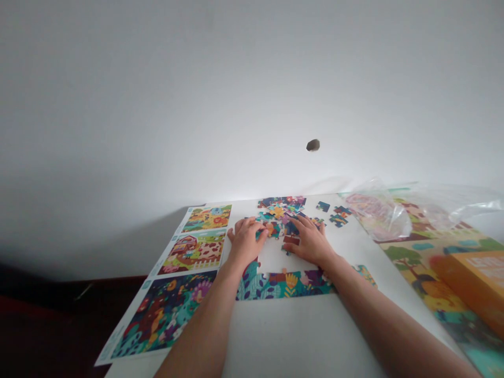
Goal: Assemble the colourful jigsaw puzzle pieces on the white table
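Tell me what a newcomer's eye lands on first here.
Two bare hands, the left hand and the right hand, rest on a bright heap of loose jigsaw pieces at the far middle of the white table, with a joined strip of puzzle edge just nearer. A sheet of three colourful reference pictures lies along the left edge, and a crumpled clear plastic bag sits at the right, beyond an orange box.

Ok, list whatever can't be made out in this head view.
Head view only:
- What lies under the left hand and right hand: covered by the palms and fingers, so the grip is unclear.
- Orange box: cut off by the right edge, lettering blurred.
- Plastic bag contents: hazy through the film.
- Dark spot: too small to identify.
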A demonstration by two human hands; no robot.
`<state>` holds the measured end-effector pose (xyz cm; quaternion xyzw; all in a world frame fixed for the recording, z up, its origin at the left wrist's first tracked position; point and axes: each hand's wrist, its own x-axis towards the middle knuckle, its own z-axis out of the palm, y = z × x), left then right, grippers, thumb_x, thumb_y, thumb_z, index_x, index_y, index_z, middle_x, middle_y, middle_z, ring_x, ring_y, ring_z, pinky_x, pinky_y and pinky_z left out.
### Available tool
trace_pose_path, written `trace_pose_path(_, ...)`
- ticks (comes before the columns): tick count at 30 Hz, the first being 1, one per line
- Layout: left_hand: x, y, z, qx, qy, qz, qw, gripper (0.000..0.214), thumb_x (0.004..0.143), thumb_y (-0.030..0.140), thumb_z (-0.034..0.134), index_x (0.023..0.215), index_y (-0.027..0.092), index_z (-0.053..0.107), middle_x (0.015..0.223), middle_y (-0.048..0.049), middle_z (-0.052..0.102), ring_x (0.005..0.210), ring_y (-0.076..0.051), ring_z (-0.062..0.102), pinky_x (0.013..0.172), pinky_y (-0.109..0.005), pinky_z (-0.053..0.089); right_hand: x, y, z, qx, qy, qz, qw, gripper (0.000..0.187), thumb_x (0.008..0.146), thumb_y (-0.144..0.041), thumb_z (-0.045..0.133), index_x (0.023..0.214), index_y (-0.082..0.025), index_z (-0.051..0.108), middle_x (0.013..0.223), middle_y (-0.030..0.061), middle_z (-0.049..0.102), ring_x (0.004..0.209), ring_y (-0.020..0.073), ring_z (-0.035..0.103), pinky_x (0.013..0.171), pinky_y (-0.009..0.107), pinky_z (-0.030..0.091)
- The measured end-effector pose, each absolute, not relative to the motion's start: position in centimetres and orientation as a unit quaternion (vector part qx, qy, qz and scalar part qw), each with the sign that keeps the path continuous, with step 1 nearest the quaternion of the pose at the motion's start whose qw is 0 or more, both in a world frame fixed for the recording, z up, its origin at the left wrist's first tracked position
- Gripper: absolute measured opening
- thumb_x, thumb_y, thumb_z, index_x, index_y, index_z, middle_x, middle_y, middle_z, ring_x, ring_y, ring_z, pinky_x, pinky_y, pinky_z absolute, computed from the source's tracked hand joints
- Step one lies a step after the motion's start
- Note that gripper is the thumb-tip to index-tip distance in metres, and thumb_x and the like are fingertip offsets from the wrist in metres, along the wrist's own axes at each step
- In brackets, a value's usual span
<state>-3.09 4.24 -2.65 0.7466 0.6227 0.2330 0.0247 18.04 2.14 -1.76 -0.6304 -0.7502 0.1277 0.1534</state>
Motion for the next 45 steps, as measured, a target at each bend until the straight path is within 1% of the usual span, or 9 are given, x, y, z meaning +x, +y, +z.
trace_pose_path(4,-3.4,4.4,-2.7,0.714,0.659,0.236,0.013,0.024,0.080,0.049,0.064,0.090,0.028,0.072,0.129,-0.0077,0.057,0.126,-0.032,0.041,0.104,-0.052,0.032,18.1,2.2,-1.9,-0.631,-0.750,0.119,0.160,0.079,0.077,-0.046,0.067,0.146,-0.025,0.036,0.150,0.0144,0.033,0.140,0.0369,0.024,0.109,0.067,0.010)
trace_pose_path(10,-3.5,4.4,-3.1,0.692,0.689,0.215,0.014,0.053,0.077,0.064,0.059,0.119,0.031,0.063,0.135,-0.0133,0.051,0.127,-0.037,0.039,0.100,-0.061,0.031,18.1,2.1,-1.6,-0.635,-0.746,0.121,0.160,0.079,0.076,-0.046,0.066,0.145,-0.023,0.036,0.149,0.0167,0.034,0.137,0.0364,0.027,0.108,0.065,0.013)
trace_pose_path(14,-3.4,4.5,-3.1,0.696,0.687,0.207,0.018,0.049,0.079,0.061,0.058,0.119,0.033,0.063,0.137,-0.0122,0.050,0.128,-0.037,0.040,0.101,-0.064,0.029,18.0,1.8,-1.5,-0.635,-0.745,0.104,0.175,0.068,0.082,-0.047,0.060,0.142,-0.023,0.041,0.144,0.0159,0.039,0.134,0.0345,0.032,0.109,0.061,0.015)
trace_pose_path(18,-3.5,4.5,-3.1,0.694,0.690,0.206,0.019,0.049,0.080,0.060,0.058,0.121,0.033,0.062,0.138,-0.0122,0.050,0.129,-0.036,0.039,0.102,-0.064,0.029,17.8,1.8,-1.6,-0.644,-0.736,0.091,0.187,0.069,0.082,-0.054,0.058,0.141,-0.022,0.044,0.143,0.0166,0.040,0.134,0.0353,0.033,0.109,0.060,0.014)
trace_pose_path(28,-3.3,4.2,-2.6,0.716,0.664,0.214,0.012,0.045,0.080,0.054,0.060,0.122,0.038,0.062,0.141,-0.0099,0.048,0.130,-0.037,0.037,0.102,-0.063,0.029,17.6,1.7,-1.2,-0.651,-0.729,0.083,0.195,0.063,0.080,-0.050,0.062,0.136,-0.024,0.050,0.138,0.0153,0.046,0.128,0.0348,0.040,0.108,0.058,0.017)
trace_pose_path(32,-3.0,3.8,-2.1,0.767,0.607,0.209,0.009,0.037,0.081,0.046,0.063,0.117,0.043,0.065,0.148,0.0006,0.043,0.135,-0.037,0.030,0.106,-0.062,0.023,17.4,1.2,-0.1,-0.660,-0.725,0.056,0.188,0.046,0.075,-0.050,0.067,0.113,-0.024,0.066,0.115,0.0125,0.058,0.113,0.0323,0.050,0.100,0.048,0.031)
trace_pose_path(35,-3.1,3.9,-2.3,0.760,0.619,0.197,0.017,0.031,0.080,0.043,0.065,0.111,0.044,0.068,0.146,0.0009,0.046,0.134,-0.038,0.030,0.106,-0.063,0.021,17.4,0.8,0.5,-0.671,-0.723,0.053,0.159,0.041,0.072,-0.056,0.068,0.093,-0.021,0.068,0.100,0.0117,0.062,0.102,0.0306,0.055,0.091,0.044,0.037)
trace_pose_path(39,-3.3,4.2,-2.7,0.744,0.638,0.196,0.027,0.033,0.078,0.046,0.066,0.110,0.042,0.069,0.142,-0.0026,0.049,0.133,-0.038,0.031,0.105,-0.063,0.024,17.5,0.7,0.3,-0.674,-0.726,0.064,0.119,0.047,0.066,-0.059,0.071,0.090,-0.020,0.065,0.097,0.0113,0.063,0.094,0.0286,0.059,0.083,0.040,0.042)
trace_pose_path(45,-3.5,4.5,-2.7,0.707,0.678,0.198,0.023,0.030,0.080,0.034,0.063,0.109,0.038,0.070,0.137,-0.0023,0.052,0.130,-0.035,0.035,0.105,-0.060,0.029,17.6,0.9,0.3,-0.674,-0.725,0.076,0.117,0.041,0.071,-0.055,0.068,0.091,-0.020,0.065,0.098,0.0108,0.062,0.091,0.0261,0.059,0.081,0.037,0.043)
